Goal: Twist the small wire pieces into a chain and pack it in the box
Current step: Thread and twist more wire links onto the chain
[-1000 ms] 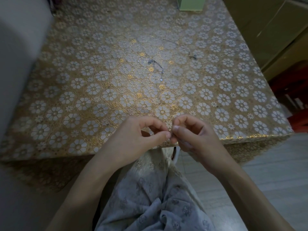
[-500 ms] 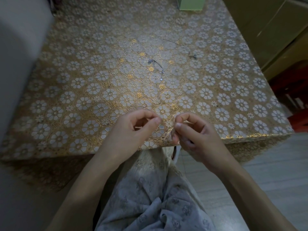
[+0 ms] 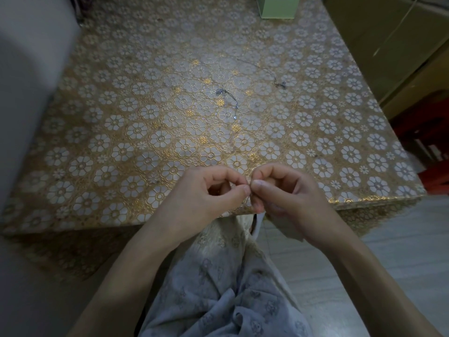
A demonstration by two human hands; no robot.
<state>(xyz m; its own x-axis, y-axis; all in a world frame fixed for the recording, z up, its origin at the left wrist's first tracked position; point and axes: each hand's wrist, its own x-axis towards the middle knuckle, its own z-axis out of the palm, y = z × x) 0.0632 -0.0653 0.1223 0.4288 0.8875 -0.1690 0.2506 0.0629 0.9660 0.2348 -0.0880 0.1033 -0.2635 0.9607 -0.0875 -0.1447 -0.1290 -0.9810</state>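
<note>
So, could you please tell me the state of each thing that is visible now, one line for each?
Left hand: thumb and forefinger pinched, meeting the right hand over the table's near edge.
Right hand: pinched likewise; any wire between is too small to confirm.
Curved wire piece: lying loose on the tablecloth.
Thin wire strand: lying loose, farther right.
Green box: at the far edge, cut off.

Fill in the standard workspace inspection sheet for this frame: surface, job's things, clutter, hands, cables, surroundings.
Surface: table under a gold floral cloth.
Job's things: curved wire piece at centre; thinner wire piece right of it; green box at the far edge, cut off by the frame.
Clutter: nothing seen.
Hands: left hand and right hand meet fingertip to fingertip at the near edge; whatever is in either grip is too small to tell.
Cables: nothing seen.
Surroundings: pale floor; patterned grey clothing on the lap.
</note>
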